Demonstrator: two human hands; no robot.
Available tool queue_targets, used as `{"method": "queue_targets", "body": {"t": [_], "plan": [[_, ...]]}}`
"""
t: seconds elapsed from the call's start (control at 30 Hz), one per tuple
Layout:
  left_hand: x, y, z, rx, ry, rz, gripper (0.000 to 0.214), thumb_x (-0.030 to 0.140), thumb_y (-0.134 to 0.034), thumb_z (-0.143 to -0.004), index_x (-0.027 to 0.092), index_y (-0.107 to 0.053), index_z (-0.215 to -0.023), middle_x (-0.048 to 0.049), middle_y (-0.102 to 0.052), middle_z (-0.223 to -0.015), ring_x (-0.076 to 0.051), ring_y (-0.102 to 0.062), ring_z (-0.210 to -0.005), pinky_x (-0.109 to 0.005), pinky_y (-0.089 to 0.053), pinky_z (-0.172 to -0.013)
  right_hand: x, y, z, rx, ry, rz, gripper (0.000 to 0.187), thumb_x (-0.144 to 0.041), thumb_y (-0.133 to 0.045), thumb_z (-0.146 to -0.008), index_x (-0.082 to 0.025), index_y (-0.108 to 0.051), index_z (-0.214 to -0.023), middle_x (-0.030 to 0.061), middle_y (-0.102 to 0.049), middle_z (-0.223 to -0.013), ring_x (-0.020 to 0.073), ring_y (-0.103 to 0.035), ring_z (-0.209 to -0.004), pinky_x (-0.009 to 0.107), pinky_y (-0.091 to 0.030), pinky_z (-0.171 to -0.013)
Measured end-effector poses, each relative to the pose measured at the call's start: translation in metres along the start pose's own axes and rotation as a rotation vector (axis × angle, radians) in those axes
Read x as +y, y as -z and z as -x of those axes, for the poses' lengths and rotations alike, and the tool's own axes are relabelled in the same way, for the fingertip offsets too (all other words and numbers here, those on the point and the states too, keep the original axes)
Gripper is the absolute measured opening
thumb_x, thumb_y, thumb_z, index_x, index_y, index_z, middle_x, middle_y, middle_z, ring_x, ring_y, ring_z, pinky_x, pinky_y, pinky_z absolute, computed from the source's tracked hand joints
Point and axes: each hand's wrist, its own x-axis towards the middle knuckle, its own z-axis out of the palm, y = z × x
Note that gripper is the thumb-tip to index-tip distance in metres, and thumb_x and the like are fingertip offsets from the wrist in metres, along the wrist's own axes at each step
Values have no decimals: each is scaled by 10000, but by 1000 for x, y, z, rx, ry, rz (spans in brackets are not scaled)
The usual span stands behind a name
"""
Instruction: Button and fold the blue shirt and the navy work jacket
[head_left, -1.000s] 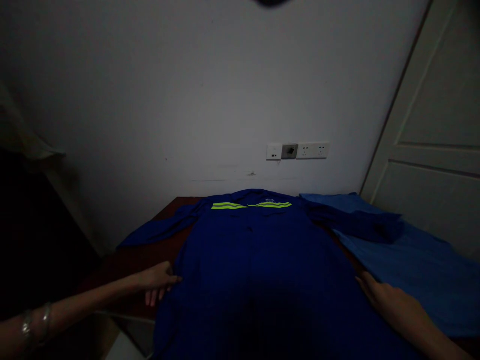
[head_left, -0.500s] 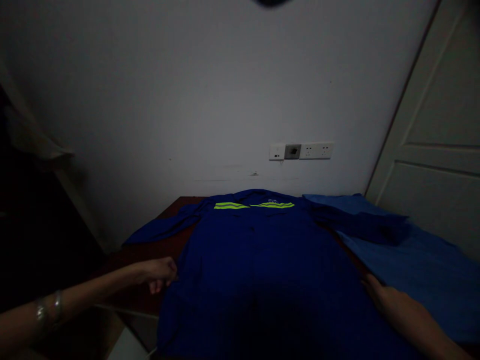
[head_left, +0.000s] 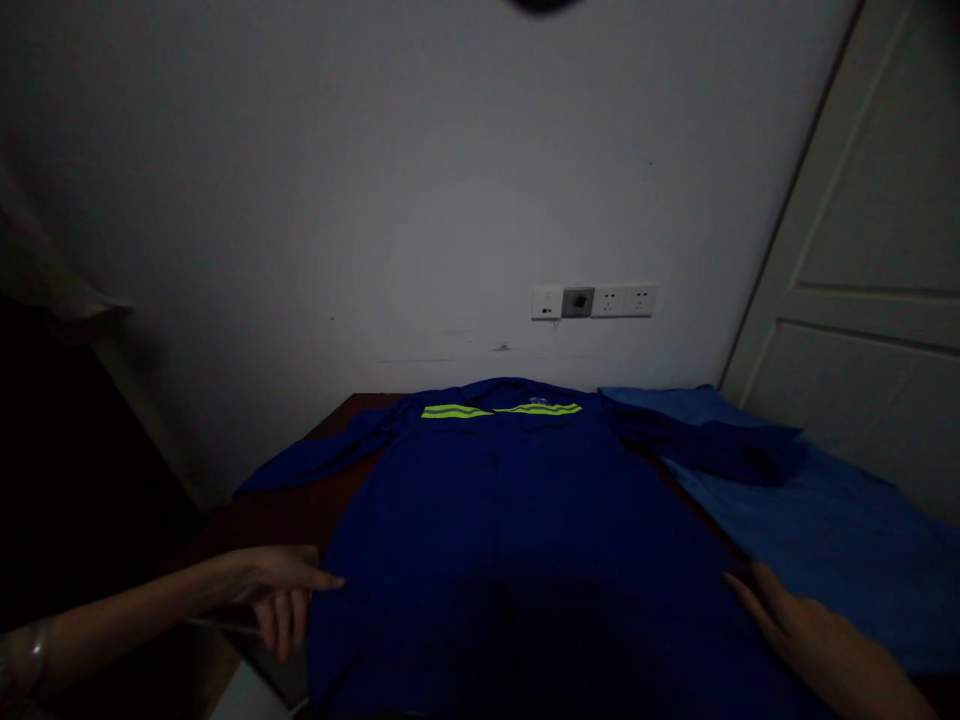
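Observation:
A dark blue work jacket [head_left: 450, 500] with yellow-green reflective stripes across the chest lies spread out, collar toward the wall and sleeves out to both sides. My left hand [head_left: 281, 585] pinches its left edge between thumb and forefinger, the other fingers hanging curled below. At the opposite edge, my right hand [head_left: 802, 625] grips the cloth, its thumb on top; the fingertips are partly hidden. Deep shadow covers the lower front of the jacket.
Under the jacket is a dark red-brown table [head_left: 285, 515]. A lighter blue cloth [head_left: 825, 540] lies at the right, beneath the right sleeve. Behind stand a pale wall with a socket panel [head_left: 626, 300] and a panelled door [head_left: 862, 330]. A whitish object [head_left: 244, 695] shows at lower left.
My left hand has slid down along the jacket's left edge toward me, its thumb and forefinger now extended onto the hem side. My right hand stays at the right edge. The view shifted slightly.

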Motion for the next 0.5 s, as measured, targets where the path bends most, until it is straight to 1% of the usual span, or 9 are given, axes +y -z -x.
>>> {"method": "queue_targets", "body": {"t": [0.03, 0.1, 0.17, 0.23, 0.33, 0.43, 0.5], "plan": [[-2, -4, -2, 43, -16, 33, 423, 558, -559, -675, 146, -647, -632, -170, -656, -636, -306, -648, -599, -426, -528, -524, -3, 1, 4, -43, 5, -12, 380, -453, -336, -799, -220, -575, -982, 85, -673, -637, 256, -618, -469, 353, -471, -456], [-6, -6, -7, 151, -64, 153, 272, 431, -643, -635, 163, -645, -685, -116, -668, -655, -264, -656, -622, -379, -543, -580, -9, 3, 9, -121, -44, -53, 391, -452, -304, -825, -207, -530, -1029, 85, -676, -639, 263, -631, -494, 353, -478, -465], [-8, -4, -9, 201, -121, 311, 199, 320, -689, -593, 181, -631, -723, -67, -677, -705, -222, -661, -671, -336, -544, -649, -12, 5, 9, -152, -107, -142, 373, -445, -282, -847, -199, -489, -1037, 82, -685, -668, 255, -648, -539, 330, -487, -480], [-10, 0, -7, 172, -173, 413, 227, 268, -711, -571, 172, -623, -757, -64, -682, -781, -209, -659, -740, -327, -534, -720, -11, 5, 7, -139, -102, -229, 343, -429, -278, -854, -198, -465, -1026, 93, -695, -748, 240, -661, -592, 306, -497, -506], [-10, 6, -2, 95, -209, 389, 319, 267, -735, -558, 126, -626, -822, -121, -673, -878, -234, -650, -809, -342, -515, -778, -3, 2, 4, -81, -80, -270, 305, -424, -304, -841, -198, -460, -972, 107, -692, -766, 237, -663, -608, 297, -502, -520], [-13, 9, -4, 64, -177, 287, 368, 291, -739, -554, 121, -625, -858, -138, -671, -874, -246, -655, -767, -353, -527, -734, 2, -3, 6, -55, -42, -242, 295, -450, -339, -826, -201, -468, -918, 103, -684, -715, 243, -656, -580, 304, -500, -513], [-15, 10, -7, 86, -140, 217, 396, 312, -732, -565, 141, -613, -902, -123, -674, -839, -239, -657, -717, -363, -535, -691, 0, -5, 8, -38, -13, -193, 324, -472, -343, -824, -198, -487, -918, 108, -684, -735, 244, -653, -570, 311, -499, -510]]}}
